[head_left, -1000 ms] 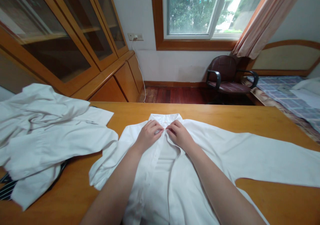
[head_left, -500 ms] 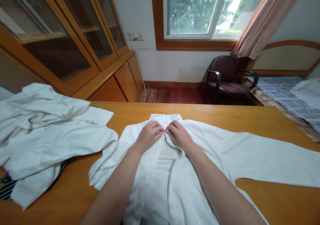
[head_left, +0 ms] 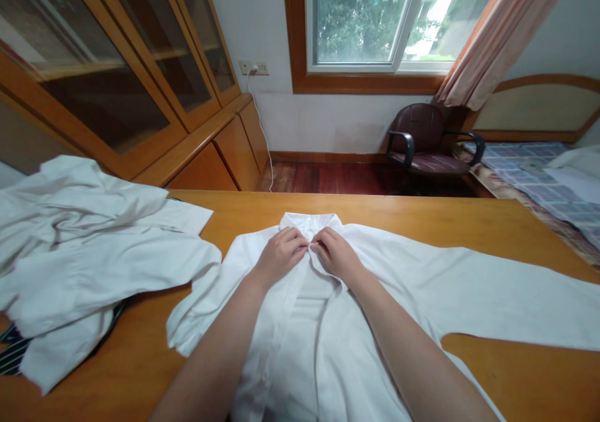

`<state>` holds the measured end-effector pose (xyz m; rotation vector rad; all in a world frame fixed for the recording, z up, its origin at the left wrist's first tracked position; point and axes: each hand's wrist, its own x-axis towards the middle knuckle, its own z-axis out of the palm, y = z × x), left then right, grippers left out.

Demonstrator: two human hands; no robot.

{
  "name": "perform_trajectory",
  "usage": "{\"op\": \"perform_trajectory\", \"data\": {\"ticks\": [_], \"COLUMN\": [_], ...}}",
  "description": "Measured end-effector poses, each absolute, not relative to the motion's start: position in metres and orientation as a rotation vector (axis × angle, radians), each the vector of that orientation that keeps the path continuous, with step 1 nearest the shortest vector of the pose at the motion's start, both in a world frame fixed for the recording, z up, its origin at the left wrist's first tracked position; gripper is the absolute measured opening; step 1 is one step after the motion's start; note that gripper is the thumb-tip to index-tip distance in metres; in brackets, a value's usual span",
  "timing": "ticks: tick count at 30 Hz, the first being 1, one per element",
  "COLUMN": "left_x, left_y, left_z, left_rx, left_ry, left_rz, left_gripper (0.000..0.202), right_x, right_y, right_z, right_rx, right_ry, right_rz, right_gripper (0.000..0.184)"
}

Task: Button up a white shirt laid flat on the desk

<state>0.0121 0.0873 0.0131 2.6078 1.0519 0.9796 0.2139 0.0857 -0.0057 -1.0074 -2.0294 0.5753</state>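
A white shirt lies front up on the wooden table, its collar toward the far edge. Just below the collar, my left hand pinches one front edge of the shirt. My right hand pinches the other edge close beside it, and the fingertips of both hands nearly meet. Whatever small button or hole lies between the fingers is hidden. Below my hands the two fronts hang apart. One sleeve stretches out to the right; the left one is bunched.
At the left lies a heap of white clothes, with a dark striped cloth under it. Beyond the table stand a glass-door cabinet, an office chair and a bed. A white cord hangs from a wall socket.
Both hands stay at the same place below the collar. Only a very slight shift of the fingers and the shirt edge shows.
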Motion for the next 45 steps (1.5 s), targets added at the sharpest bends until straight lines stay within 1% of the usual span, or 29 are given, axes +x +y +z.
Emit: {"op": "perform_trajectory", "data": {"ticks": [13, 24, 27, 32, 39, 45], "left_x": [0.012, 0.012, 0.012, 0.013, 0.013, 0.014], "left_y": [0.088, 0.088, 0.088, 0.088, 0.086, 0.085], "left_z": [0.013, 0.013, 0.014, 0.013, 0.013, 0.015], "left_rx": [2.592, 2.549, 2.518, 2.458, 2.285, 2.254], "left_ry": [0.979, 0.981, 0.977, 0.966, 0.968, 0.999], "left_rz": [0.988, 1.035, 1.057, 1.098, 1.085, 1.056], "left_gripper": [0.007, 0.007, 0.007, 0.007, 0.008, 0.006], "right_x": [0.215, 0.214, 0.214, 0.216, 0.215, 0.215], "right_y": [0.085, 0.088, 0.087, 0.082, 0.079, 0.079], "right_z": [0.000, -0.003, -0.005, 0.001, 0.010, 0.011], "right_rx": [-1.060, -1.096, -1.168, -1.196, -1.202, -1.208], "right_ry": [-1.936, -1.889, -1.852, -1.781, -1.699, -1.696], "right_rz": [0.748, 0.713, 0.838, 1.044, 1.125, 1.106], "right_gripper": [0.008, 0.005, 0.015, 0.016, 0.017, 0.015]}}
